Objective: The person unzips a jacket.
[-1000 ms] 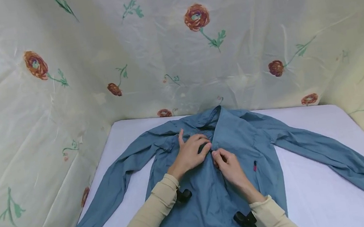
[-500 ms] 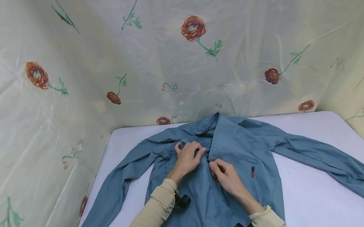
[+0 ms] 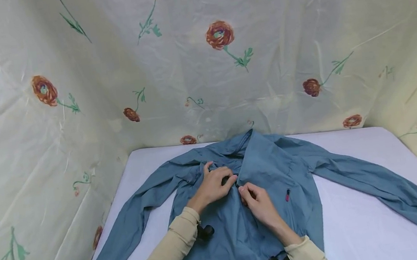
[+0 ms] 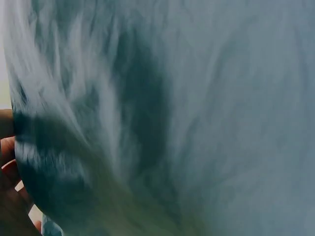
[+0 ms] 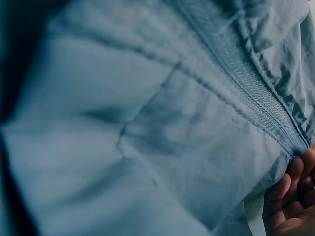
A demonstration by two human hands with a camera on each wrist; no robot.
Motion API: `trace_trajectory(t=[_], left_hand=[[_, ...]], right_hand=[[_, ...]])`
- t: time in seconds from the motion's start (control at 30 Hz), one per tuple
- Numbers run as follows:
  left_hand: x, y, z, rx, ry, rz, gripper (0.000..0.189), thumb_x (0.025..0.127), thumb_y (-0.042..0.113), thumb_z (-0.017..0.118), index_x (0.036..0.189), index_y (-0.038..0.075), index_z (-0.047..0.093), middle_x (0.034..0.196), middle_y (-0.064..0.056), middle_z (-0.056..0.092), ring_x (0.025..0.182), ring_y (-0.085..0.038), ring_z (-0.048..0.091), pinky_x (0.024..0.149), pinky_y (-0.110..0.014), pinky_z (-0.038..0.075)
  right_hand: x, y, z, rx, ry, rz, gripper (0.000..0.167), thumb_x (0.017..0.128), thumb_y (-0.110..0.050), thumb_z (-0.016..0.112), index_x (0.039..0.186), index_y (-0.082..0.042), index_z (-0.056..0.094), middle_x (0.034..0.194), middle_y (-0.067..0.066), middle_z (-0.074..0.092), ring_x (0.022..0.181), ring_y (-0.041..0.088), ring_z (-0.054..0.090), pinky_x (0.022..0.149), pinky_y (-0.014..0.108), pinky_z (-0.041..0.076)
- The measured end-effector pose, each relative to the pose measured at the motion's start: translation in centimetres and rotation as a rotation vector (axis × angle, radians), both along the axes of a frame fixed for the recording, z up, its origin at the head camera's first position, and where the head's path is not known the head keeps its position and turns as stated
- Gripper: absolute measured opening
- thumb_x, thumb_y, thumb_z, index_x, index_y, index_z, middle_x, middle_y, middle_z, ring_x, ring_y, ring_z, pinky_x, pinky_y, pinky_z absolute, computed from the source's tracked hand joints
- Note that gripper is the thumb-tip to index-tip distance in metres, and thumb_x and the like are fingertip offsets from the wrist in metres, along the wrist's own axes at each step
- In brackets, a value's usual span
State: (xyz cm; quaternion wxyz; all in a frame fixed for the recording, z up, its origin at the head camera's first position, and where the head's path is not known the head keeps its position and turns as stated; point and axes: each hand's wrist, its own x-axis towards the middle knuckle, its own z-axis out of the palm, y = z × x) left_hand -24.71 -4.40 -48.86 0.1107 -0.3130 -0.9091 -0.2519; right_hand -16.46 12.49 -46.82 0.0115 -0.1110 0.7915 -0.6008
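Observation:
A blue-grey jacket lies spread front up, sleeves out to both sides. My left hand pinches its front edge below the collar, thumb and fingers bent toward the zip line. Just below and to the right, my right hand pinches the jacket's zipper at the front opening; the pull is hidden by the fingers. In the right wrist view the zipper runs down to the curled fingers. The left wrist view is mostly jacket cloth, with fingers at its left edge.
Under the jacket is a white-covered table. Flower-patterned sheeting hangs behind and on both sides. A red-pulled pocket zip shows on the jacket's right chest. Black wrist cameras sit below both wrists.
The head view has tilted up slightly, so the jacket sits lower. Both hands stay at the front opening; the right has shifted slightly down along it.

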Motion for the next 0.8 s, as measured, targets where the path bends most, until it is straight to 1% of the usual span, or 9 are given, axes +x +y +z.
trace_trajectory(t=[0.03,0.17,0.4,0.5,0.57,0.63,0.73,0.8], left_hand=[[0.0,0.0,0.1,0.001,-0.003,0.0,0.028,0.1,0.031,0.046,0.079,0.02,0.06,0.08,0.005,0.06,0.077,-0.009,0.057,0.11,-0.054,0.018],[-0.3,0.0,0.2,0.013,-0.002,0.023,0.027,0.1,0.03,0.047,0.079,0.021,0.061,0.081,0.005,0.061,0.08,-0.011,0.057,0.11,-0.055,0.018],[-1.1,-0.8,-0.5,0.049,0.02,0.067,0.028,0.1,0.028,0.047,0.075,0.021,0.058,0.081,0.005,0.061,0.08,-0.012,0.057,0.107,-0.056,0.021],[-1.4,-1.1,-0.6,0.05,0.022,0.094,0.029,0.101,0.028,0.046,0.073,0.021,0.055,0.08,0.005,0.06,0.079,-0.012,0.056,0.107,-0.056,0.021],[-1.4,-1.1,-0.6,0.04,0.022,0.113,0.029,0.101,0.029,0.046,0.074,0.021,0.056,0.082,0.005,0.061,0.081,-0.013,0.057,0.108,-0.056,0.02],[-1.3,-1.0,-0.5,0.031,0.019,0.124,0.028,0.101,0.031,0.045,0.08,0.021,0.06,0.09,0.004,0.064,0.089,-0.013,0.059,0.109,-0.057,0.018],[-0.9,-0.9,-0.6,0.019,0.028,0.102,0.03,0.102,0.033,0.043,0.091,0.021,0.067,0.103,0.004,0.066,0.101,-0.014,0.059,0.111,-0.058,0.014],[-0.6,-0.8,-0.8,0.015,0.028,0.077,0.031,0.102,0.035,0.041,0.098,0.021,0.069,0.108,0.005,0.066,0.107,-0.014,0.058,0.112,-0.058,0.012]], right_hand=[[0.0,0.0,0.0,0.003,0.004,0.0,0.032,0.1,-0.016,0.047,0.075,0.002,0.053,0.067,0.019,0.05,0.05,0.008,0.04,0.052,0.025,0.038],[0.0,-0.1,0.3,0.018,0.007,-0.007,0.033,0.1,-0.017,0.048,0.074,0.003,0.054,0.067,0.022,0.05,0.05,0.008,0.04,0.052,0.024,0.038],[0.3,-0.3,0.3,0.052,-0.019,0.008,0.034,0.101,-0.019,0.047,0.076,0.004,0.054,0.067,0.02,0.05,0.049,0.007,0.038,0.051,0.024,0.037],[0.3,-0.3,0.2,0.052,-0.016,0.015,0.035,0.101,-0.019,0.047,0.075,0.004,0.054,0.066,0.019,0.049,0.049,0.007,0.038,0.051,0.024,0.037],[0.4,-0.4,0.1,0.047,-0.01,0.015,0.034,0.1,-0.017,0.047,0.074,0.003,0.053,0.065,0.019,0.049,0.049,0.007,0.038,0.051,0.024,0.037],[0.4,-0.4,0.0,0.038,-0.007,0.011,0.033,0.1,-0.015,0.047,0.074,0.003,0.053,0.065,0.018,0.049,0.048,0.007,0.038,0.051,0.024,0.037],[0.3,-0.4,0.0,0.034,-0.005,-0.001,0.032,0.1,-0.015,0.048,0.073,0.003,0.053,0.065,0.019,0.049,0.049,0.007,0.039,0.05,0.024,0.037],[0.2,-0.4,-0.1,0.031,-0.001,-0.004,0.032,0.1,-0.015,0.048,0.073,0.003,0.053,0.065,0.02,0.049,0.048,0.007,0.039,0.05,0.024,0.037]])
